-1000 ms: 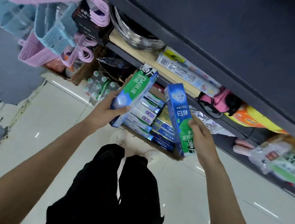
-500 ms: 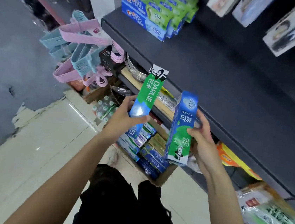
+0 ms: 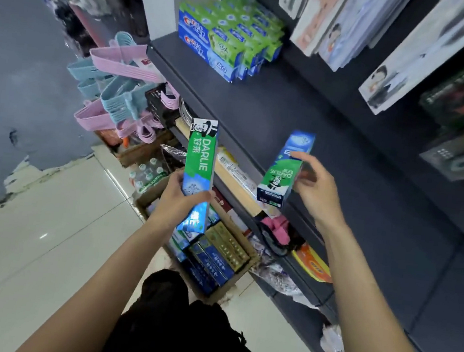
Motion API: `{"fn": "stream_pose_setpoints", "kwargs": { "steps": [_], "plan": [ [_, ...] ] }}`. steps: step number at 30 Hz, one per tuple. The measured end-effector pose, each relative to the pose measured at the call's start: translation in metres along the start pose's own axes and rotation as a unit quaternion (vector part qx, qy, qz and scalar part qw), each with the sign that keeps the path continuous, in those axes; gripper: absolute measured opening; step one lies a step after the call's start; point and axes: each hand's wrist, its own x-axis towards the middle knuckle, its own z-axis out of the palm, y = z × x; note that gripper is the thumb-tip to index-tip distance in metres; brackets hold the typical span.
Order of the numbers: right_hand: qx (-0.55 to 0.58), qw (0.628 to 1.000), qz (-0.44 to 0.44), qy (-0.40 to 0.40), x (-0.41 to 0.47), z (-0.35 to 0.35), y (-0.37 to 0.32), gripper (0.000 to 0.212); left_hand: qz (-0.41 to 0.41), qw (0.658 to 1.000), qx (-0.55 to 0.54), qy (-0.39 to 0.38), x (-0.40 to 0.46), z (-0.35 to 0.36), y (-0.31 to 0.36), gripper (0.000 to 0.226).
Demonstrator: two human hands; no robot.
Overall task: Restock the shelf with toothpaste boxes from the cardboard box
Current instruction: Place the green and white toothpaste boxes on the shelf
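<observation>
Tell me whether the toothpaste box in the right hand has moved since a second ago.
Yes. The toothpaste box in the right hand has risen from beside the cardboard box on the floor up to the dark shelf.

Even, soft indoor light; no hard shadows. The glossy floor tiles (image 3: 45,227) carry small white glints at 8 o'clock and a bright streak near the centre. Motion blur smears the hanging packets (image 3: 412,51) from 12 to 3 o'clock and the clutter at 11. Wide-angle bending tilts the shelf edge (image 3: 231,123).

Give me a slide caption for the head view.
Both hands lift Darlie toothpaste boxes, left and right, toward the dark shelf.
</observation>
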Motion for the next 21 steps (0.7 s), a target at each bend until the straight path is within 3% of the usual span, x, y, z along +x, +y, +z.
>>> {"fn": "stream_pose_setpoints", "kwargs": {
  "steps": [3, 6, 8, 10, 12, 16, 18, 21],
  "plan": [
    [-0.151, 0.985, -0.069, 0.055, 0.018, -0.004, 0.0, 0.053, 0.004, 1.0, 0.01, -0.002, 0.013, -0.001, 0.006, 0.049],
    [-0.294, 0.944, -0.097, 0.112, 0.041, -0.014, -0.006, 0.031, -0.006, 1.0, 0.014, -0.012, 0.028, -0.003, 0.013, 0.051],
    [-0.234, 0.967, -0.043, 0.094, 0.057, -0.018, -0.012, 0.031, -0.002, 1.0, 0.015, -0.014, 0.037, -0.006, 0.019, 0.049],
    [-0.063, 0.996, 0.061, 0.017, 0.063, -0.015, -0.026, 0.025, 0.0, 1.0, 0.01, -0.012, 0.044, -0.009, 0.023, 0.049],
    [0.065, 0.986, 0.134, -0.068, 0.063, -0.011, -0.034, 0.021, -0.001, 1.0, 0.008, -0.014, 0.048, -0.012, 0.024, 0.05],
    [0.087, 0.975, 0.161, -0.125, 0.064, 0.003, -0.035, 0.025, -0.007, 1.0, -0.006, -0.01, 0.054, -0.02, 0.026, 0.05],
    [0.021, 0.984, 0.145, -0.106, 0.068, 0.012, -0.033, 0.025, -0.005, 1.0, -0.009, -0.003, 0.057, -0.023, 0.026, 0.049],
    [-0.218, 0.973, 0.037, -0.067, 0.085, 0.016, -0.023, 0.033, -0.012, 1.0, -0.007, -0.002, 0.066, -0.026, 0.027, 0.048]
  ]
}}
